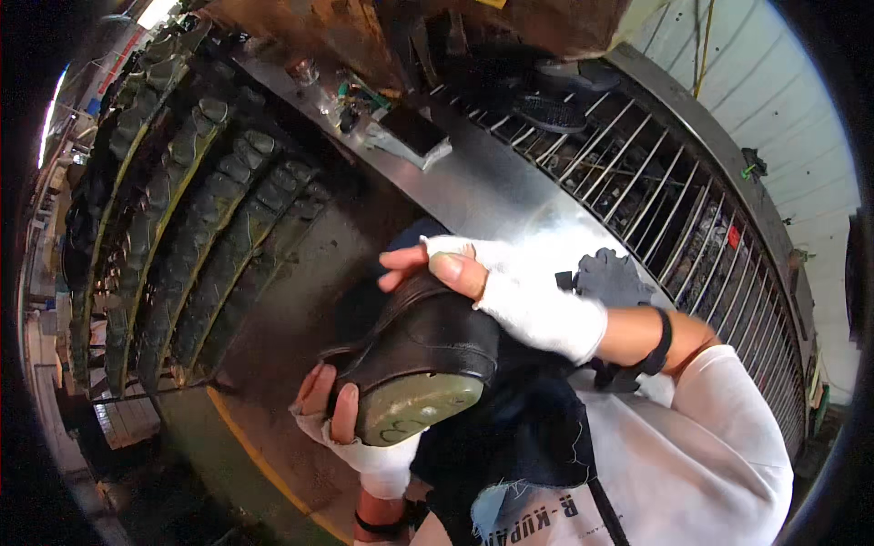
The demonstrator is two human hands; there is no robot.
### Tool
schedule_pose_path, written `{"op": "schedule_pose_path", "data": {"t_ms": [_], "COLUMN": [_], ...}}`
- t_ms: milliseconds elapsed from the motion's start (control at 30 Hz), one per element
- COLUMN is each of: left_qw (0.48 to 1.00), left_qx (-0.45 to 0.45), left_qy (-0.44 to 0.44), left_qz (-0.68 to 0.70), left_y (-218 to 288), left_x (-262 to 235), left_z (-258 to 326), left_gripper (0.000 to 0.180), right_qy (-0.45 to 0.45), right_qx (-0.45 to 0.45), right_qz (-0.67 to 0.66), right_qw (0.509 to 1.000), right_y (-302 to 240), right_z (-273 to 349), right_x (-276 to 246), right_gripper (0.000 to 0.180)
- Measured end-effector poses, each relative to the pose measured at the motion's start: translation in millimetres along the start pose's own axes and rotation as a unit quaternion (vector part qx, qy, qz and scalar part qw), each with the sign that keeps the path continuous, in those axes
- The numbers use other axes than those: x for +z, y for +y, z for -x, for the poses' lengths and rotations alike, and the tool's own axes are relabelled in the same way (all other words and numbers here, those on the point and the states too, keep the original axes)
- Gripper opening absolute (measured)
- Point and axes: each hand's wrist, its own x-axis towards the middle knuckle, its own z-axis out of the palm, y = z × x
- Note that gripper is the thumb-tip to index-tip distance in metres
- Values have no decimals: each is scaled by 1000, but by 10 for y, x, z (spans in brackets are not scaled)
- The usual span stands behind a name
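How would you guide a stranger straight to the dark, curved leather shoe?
Find the long, silvery metal worktop at upper centre. Below it, between two white fabric fingerless gloves, is the shoe. Its flat, olive-green end sets it apart from the rows of dark, shoe-shaped pieces racked at the left.

We see a workshop whose pale, panelled wall [774, 82] fills the upper right, with a thin yellow cord [705, 45] hanging against it. Along that side runs a long metal frame [696, 127] crossed by many thin parallel bars, and next to it we find a shiny metal bench [482, 191] catching bright glare. A worn brown panel [537, 25] stands behind at the top. To our left rises a rack [185, 187] with yellowish rails, its tiers filled with dark pieces. Below, the floor [314, 264] is dark and scuffed, and a yellow line [250, 446] borders a greenish strip. A bright light [157, 13] glows upper left.
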Motion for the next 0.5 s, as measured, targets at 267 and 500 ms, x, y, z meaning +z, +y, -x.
{"op": "schedule_pose_path", "data": {"t_ms": [267,500], "left_qw": [998,974], "left_qx": [26,187], "left_qy": [-47,-124], "left_qz": [16,-24], "left_y": [-116,-339], "left_x": [-13,-97], "left_z": [148,-232], "left_gripper": [60,52], "right_qy": [-138,-109], "right_qx": [254,267], "right_qz": [-269,-297], "right_qw": [919,910], "right_y": [108,267], "right_z": [112,355], "right_x": [-238,-163], "right_gripper": [56,50]}}
